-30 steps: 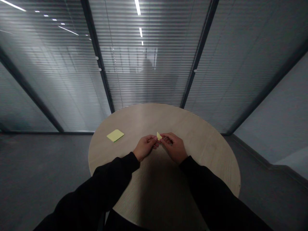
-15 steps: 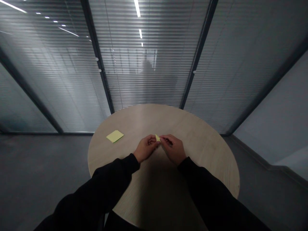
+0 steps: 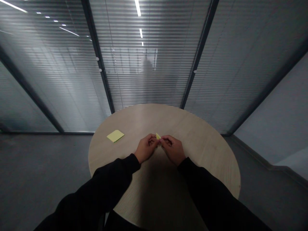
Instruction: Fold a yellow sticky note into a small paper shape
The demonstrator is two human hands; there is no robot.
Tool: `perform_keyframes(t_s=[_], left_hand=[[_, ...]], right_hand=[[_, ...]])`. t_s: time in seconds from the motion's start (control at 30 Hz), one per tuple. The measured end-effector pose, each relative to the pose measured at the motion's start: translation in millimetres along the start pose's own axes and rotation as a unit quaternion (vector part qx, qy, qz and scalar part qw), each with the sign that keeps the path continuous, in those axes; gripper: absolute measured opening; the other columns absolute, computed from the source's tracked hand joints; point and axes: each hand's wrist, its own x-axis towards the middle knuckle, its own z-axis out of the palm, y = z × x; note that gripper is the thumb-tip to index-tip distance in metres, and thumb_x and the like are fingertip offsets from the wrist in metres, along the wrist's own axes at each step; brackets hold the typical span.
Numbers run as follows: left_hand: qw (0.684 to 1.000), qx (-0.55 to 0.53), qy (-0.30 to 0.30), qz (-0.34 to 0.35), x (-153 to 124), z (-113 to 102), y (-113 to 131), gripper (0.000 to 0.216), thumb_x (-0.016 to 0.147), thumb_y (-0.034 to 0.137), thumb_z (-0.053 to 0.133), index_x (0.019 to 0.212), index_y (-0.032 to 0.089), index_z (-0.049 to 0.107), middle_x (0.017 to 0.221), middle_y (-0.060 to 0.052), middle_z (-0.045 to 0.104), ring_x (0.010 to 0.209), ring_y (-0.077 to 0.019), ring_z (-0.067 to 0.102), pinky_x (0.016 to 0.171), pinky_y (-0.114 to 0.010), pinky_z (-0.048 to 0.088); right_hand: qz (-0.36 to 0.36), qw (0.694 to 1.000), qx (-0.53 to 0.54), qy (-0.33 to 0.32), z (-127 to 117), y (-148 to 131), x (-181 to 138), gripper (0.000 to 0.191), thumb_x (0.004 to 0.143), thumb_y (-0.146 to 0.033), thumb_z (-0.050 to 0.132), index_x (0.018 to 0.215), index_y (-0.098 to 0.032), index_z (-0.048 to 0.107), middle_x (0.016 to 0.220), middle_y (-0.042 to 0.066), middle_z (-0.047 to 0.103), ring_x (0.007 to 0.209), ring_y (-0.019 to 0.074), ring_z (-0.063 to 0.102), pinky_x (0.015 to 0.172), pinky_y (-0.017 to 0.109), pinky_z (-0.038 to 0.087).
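Between my hands, above the middle of the round table, is a small piece of folded yellow paper with a pointed tip facing up. My left hand pinches it from the left, thumb and fingers closed. From the right, my right hand grips its other edge between thumb and fingertips. The fingertips of both hands almost meet and cover the paper's lower part. Off to the left on the tabletop lies a yellow sticky-note pad, apart from both hands.
The round wooden table stands against a glass partition with blinds and dark frame posts. Grey floor surrounds it, with a pale wall to the right. A dark shadow falls across the table's near part.
My right fingertips have moved slightly inward, closer to the left ones. The yellow paper's visible tip has shifted a little and looks more creased.
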Motion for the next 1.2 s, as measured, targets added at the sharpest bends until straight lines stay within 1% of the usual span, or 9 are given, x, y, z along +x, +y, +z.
perform_keyframes(t_s=[0.1, 0.2, 0.4, 0.53, 0.7, 0.87, 0.97, 1.1, 1.2], left_hand=[[1.0, 0.02, 0.004, 0.0, 0, -1, 0, 0.034, 0.091, 0.045, 0.062, 0.105, 0.015, 0.064, 0.084, -0.006, 0.07, 0.067, -0.0128, 0.061, 0.063, -0.024, 0.046], [0.999, 0.047, 0.009, 0.005, -1, -1, 1, 0.031, 0.093, 0.045, 0.058, 0.102, 0.015, 0.065, 0.084, -0.006, 0.071, 0.068, -0.0134, 0.061, 0.065, -0.025, 0.046], [0.995, 0.097, 0.029, 0.014, -1, -4, 1, 0.026, 0.09, 0.041, 0.062, 0.092, 0.016, 0.068, 0.077, -0.003, 0.069, 0.066, -0.0131, 0.059, 0.064, -0.024, 0.044], [0.99, 0.133, 0.056, -0.005, -1, -5, 2, 0.027, 0.085, 0.043, 0.067, 0.085, 0.016, 0.068, 0.072, -0.003, 0.067, 0.063, -0.0133, 0.056, 0.061, -0.024, 0.041], [0.988, 0.141, 0.058, -0.015, -1, -5, 3, 0.026, 0.083, 0.042, 0.068, 0.079, 0.016, 0.065, 0.07, -0.002, 0.065, 0.062, -0.013, 0.054, 0.06, -0.024, 0.039], [0.99, 0.134, -0.002, -0.031, -2, -7, 2, 0.021, 0.078, 0.034, 0.069, 0.073, 0.016, 0.06, 0.061, 0.003, 0.056, 0.057, -0.0103, 0.047, 0.056, -0.023, 0.033], [0.995, 0.094, -0.016, -0.04, -1, -7, -1, 0.021, 0.076, 0.033, 0.072, 0.078, 0.016, 0.06, 0.063, 0.003, 0.057, 0.057, -0.0096, 0.047, 0.056, -0.022, 0.033], [0.999, 0.015, -0.039, -0.028, 1, -6, -7, 0.032, 0.077, 0.035, 0.074, 0.099, 0.015, 0.062, 0.077, -0.002, 0.066, 0.062, -0.0098, 0.053, 0.058, -0.021, 0.037], [0.999, 0.01, -0.046, -0.021, 3, -7, -13, 0.035, 0.079, 0.038, 0.074, 0.104, 0.014, 0.065, 0.084, -0.004, 0.069, 0.067, -0.0113, 0.057, 0.06, -0.021, 0.04]], right_hand=[[-0.012, 1.0, -0.003, 0.001, 0, -3, 0, 0.025, 0.087, -0.042, 0.065, 0.087, -0.018, 0.07, 0.072, 0.005, 0.073, 0.061, 0.0174, 0.066, 0.058, 0.028, 0.052], [-0.013, 1.0, -0.005, 0.001, 2, -2, 0, 0.022, 0.085, -0.04, 0.065, 0.086, -0.018, 0.068, 0.072, 0.005, 0.073, 0.061, 0.0174, 0.066, 0.058, 0.028, 0.052], [0.007, 0.998, 0.06, -0.027, 4, 2, 0, 0.037, 0.08, -0.042, 0.072, 0.107, -0.018, 0.065, 0.098, 0.009, 0.074, 0.073, 0.0162, 0.068, 0.064, 0.028, 0.055], [0.012, 0.999, 0.042, -0.032, 2, 0, 0, 0.034, 0.082, -0.046, 0.071, 0.1, -0.017, 0.068, 0.08, 0.004, 0.07, 0.063, 0.0143, 0.062, 0.058, 0.026, 0.051], [0.039, 0.997, 0.064, -0.027, 1, 1, 0, 0.033, 0.079, -0.048, 0.073, 0.092, -0.018, 0.065, 0.064, -0.002, 0.061, 0.054, 0.0125, 0.055, 0.05, 0.024, 0.043], [0.046, 0.989, 0.119, -0.075, 2, 2, -2, 0.036, 0.077, -0.043, 0.075, 0.101, -0.02, 0.062, 0.065, -0.004, 0.06, 0.054, 0.0116, 0.054, 0.051, 0.023, 0.041], [0.033, 0.99, 0.103, -0.089, 0, 2, -1, 0.034, 0.079, -0.04, 0.074, 0.103, -0.019, 0.063, 0.067, -0.003, 0.062, 0.055, 0.0118, 0.055, 0.052, 0.023, 0.042], [-0.009, 0.998, 0.02, -0.062, -6, 2, 0, 0.027, 0.081, -0.037, 0.071, 0.099, -0.018, 0.069, 0.072, 0.0, 0.064, 0.06, 0.0128, 0.056, 0.055, 0.024, 0.045], [-0.025, 0.997, 0.008, -0.075, -7, 2, 1, 0.028, 0.081, -0.037, 0.07, 0.102, -0.018, 0.071, 0.077, 0.002, 0.066, 0.062, 0.0127, 0.057, 0.056, 0.024, 0.047]])
